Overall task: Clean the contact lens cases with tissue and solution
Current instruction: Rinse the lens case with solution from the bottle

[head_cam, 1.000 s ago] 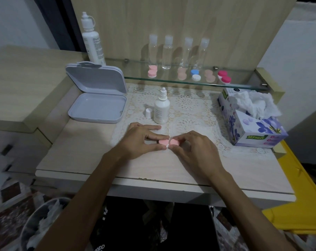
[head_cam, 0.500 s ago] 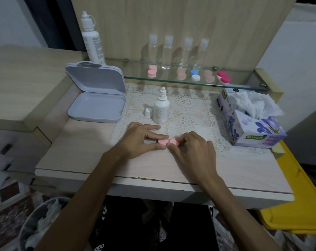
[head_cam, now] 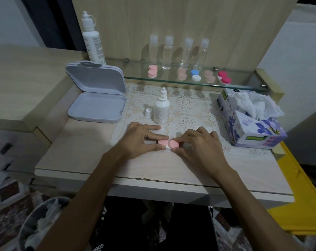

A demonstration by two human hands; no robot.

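I see the pink twin-cap contact lens case (head_cam: 168, 143) lying on the near edge of the white lace mat (head_cam: 189, 105), about mid-table, between my two hands. My left hand (head_cam: 141, 140) pinches the case's left cap between thumb and forefinger. My right hand (head_cam: 198, 144) pinches the right cap the same way, its other fingers curled behind. Both caps face up and sit side by side, with a sliver of the white base showing between them.

Just beyond the left hand stands the small white solution bottle (head_cam: 161, 107), upright and uncapped, with its small white cap (head_cam: 148, 113) standing just to its left. At the right of the table is the purple flowered tissue box (head_cam: 253, 127), white tissue bunched out of its top. At the far left lies an open grey hinged plastic box (head_cam: 97, 95), lid raised.

On the glass shelf (head_cam: 244, 84) at the back are four clear bottles (head_cam: 179, 51) in a row, several more lens cases (head_cam: 195, 76) in pink, blue-and-white and red before them, and a tall white bottle (head_cam: 92, 38) at the left end. Near left, below the pale wooden table (head_cam: 99, 160), is a bin (head_cam: 39, 225) holding crumpled tissue.
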